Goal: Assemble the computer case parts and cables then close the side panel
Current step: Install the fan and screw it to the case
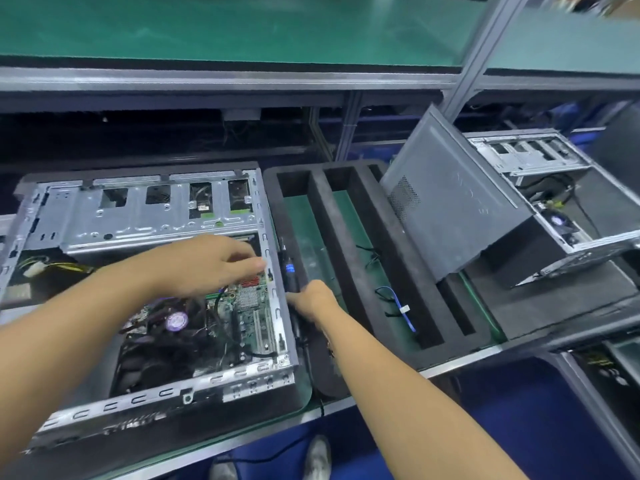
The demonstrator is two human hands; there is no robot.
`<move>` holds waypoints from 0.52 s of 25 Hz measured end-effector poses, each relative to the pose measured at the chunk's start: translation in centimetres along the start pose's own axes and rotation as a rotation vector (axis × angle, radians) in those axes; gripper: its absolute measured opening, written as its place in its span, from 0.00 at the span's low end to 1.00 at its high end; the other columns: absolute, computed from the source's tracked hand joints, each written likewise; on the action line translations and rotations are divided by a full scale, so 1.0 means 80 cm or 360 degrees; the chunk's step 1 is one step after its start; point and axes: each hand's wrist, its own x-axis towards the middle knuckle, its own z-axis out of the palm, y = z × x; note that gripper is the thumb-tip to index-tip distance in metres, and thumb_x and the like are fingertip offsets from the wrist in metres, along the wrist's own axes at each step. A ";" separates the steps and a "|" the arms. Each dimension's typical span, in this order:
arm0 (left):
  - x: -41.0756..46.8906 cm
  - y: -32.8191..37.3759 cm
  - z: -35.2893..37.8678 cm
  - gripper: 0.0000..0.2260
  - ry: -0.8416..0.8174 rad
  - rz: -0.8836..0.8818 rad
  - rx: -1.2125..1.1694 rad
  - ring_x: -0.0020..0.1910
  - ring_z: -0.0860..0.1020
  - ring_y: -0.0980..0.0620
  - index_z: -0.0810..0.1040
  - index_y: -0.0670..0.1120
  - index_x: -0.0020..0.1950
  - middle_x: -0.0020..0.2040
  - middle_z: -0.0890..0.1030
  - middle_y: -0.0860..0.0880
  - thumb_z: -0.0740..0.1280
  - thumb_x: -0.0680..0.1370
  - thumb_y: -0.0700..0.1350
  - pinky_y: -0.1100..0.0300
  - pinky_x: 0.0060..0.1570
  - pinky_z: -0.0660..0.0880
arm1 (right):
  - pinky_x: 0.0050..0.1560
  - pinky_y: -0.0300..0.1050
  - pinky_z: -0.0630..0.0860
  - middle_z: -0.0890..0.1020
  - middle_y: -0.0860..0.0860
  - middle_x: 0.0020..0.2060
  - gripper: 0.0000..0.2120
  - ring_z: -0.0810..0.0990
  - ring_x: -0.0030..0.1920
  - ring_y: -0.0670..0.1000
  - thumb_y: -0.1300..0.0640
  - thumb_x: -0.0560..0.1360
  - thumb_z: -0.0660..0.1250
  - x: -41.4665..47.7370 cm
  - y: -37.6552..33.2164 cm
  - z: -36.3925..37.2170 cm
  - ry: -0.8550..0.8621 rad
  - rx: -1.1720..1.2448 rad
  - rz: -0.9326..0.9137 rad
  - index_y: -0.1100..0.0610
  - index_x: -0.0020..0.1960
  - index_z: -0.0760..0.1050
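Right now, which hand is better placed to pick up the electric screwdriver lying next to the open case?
The right hand. It already rests on the screwdriver in the foam tray beside the open case. The left hand is over the motherboard inside the case.

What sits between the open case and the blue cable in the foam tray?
Head view: the electric screwdriver lies beside the open case wall, right hand on it, then foam tray ridges before the blue cable.

Silver case (145, 216), black foam tray (360, 220), blue cable (398, 303), green mat (242, 29).
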 end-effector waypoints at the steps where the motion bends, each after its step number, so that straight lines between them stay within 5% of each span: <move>1: 0.011 0.011 0.005 0.20 0.0096 0.0012 -0.0070 0.40 0.79 0.62 0.79 0.59 0.50 0.44 0.82 0.60 0.53 0.77 0.68 0.57 0.45 0.76 | 0.35 0.44 0.70 0.74 0.56 0.41 0.19 0.73 0.37 0.54 0.45 0.75 0.72 0.000 0.001 -0.002 -0.0071 0.0031 0.0000 0.59 0.41 0.69; 5: 0.049 0.047 0.025 0.12 0.0419 -0.0150 -0.0231 0.30 0.79 0.55 0.80 0.54 0.45 0.37 0.83 0.54 0.61 0.80 0.57 0.56 0.36 0.75 | 0.35 0.44 0.73 0.77 0.57 0.43 0.18 0.77 0.37 0.55 0.46 0.73 0.72 0.002 0.015 -0.022 -0.0260 0.0117 -0.0063 0.61 0.47 0.74; 9: 0.068 0.078 0.035 0.09 0.0788 -0.0228 -0.0141 0.29 0.75 0.59 0.78 0.54 0.42 0.32 0.78 0.57 0.62 0.79 0.51 0.59 0.31 0.69 | 0.47 0.53 0.79 0.81 0.60 0.41 0.08 0.81 0.39 0.57 0.60 0.76 0.68 0.004 0.042 -0.061 -0.0614 0.0895 0.0046 0.64 0.52 0.75; 13: 0.105 0.125 0.054 0.09 0.0477 -0.0246 -0.0131 0.33 0.76 0.61 0.79 0.52 0.43 0.36 0.81 0.56 0.60 0.77 0.47 0.60 0.32 0.70 | 0.34 0.43 0.76 0.79 0.53 0.35 0.03 0.78 0.32 0.52 0.61 0.74 0.61 0.008 0.078 -0.103 -0.0647 0.1124 -0.0154 0.54 0.46 0.71</move>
